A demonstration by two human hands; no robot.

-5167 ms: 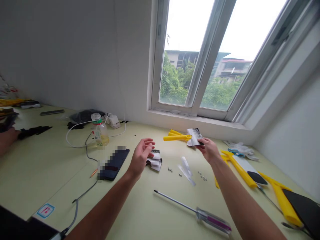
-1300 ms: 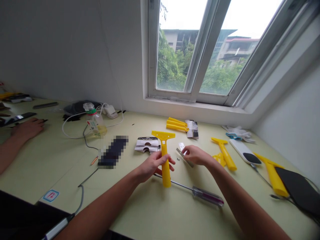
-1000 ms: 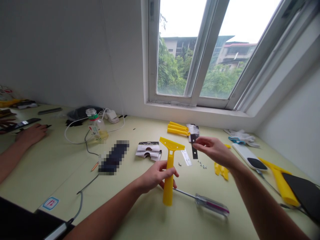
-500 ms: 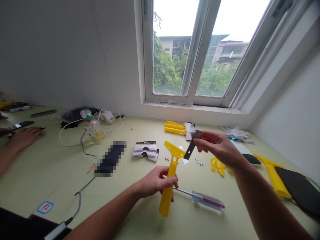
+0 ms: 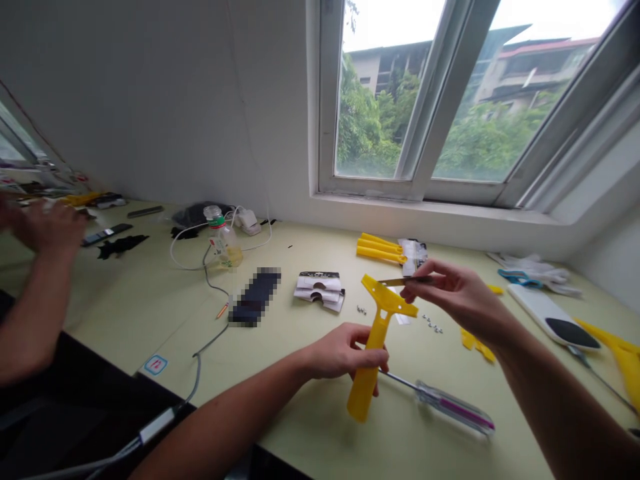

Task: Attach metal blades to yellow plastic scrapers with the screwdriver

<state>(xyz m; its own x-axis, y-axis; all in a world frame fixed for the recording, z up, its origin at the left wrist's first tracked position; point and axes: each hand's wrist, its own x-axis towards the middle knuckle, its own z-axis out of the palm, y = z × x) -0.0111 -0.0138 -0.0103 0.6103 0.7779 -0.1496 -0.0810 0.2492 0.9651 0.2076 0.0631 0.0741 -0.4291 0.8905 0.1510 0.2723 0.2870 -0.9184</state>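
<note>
My left hand [image 5: 347,350] is wrapped round the handle of a yellow plastic scraper [image 5: 377,333], held upright with its wide, holed head at the top. Between the thumb and fingers of my right hand [image 5: 453,290] is a dark metal plate [image 5: 420,280], seen almost edge-on. Its far end lies over the scraper's head; whether they touch I cannot tell. Below and right of my left hand lies a screwdriver [image 5: 455,405] with a clear and purple handle; its tip is hidden behind that hand. Small screws or nuts [image 5: 433,325] are scattered beyond the scraper.
Yellow handles [image 5: 380,249] and folded card packaging [image 5: 320,292] lie toward the wall. A bottle [image 5: 225,243], cables and a pixelated dark object [image 5: 257,297] are at left. To the right are yellow pieces [image 5: 477,345] and a white device [image 5: 550,317]. Another person's arm [image 5: 40,287] is far left.
The view has swung left. My right hand has turned the metal plate from hanging beside the scraper head to nearly flat over it. The other person's hand has risen from the table.
</note>
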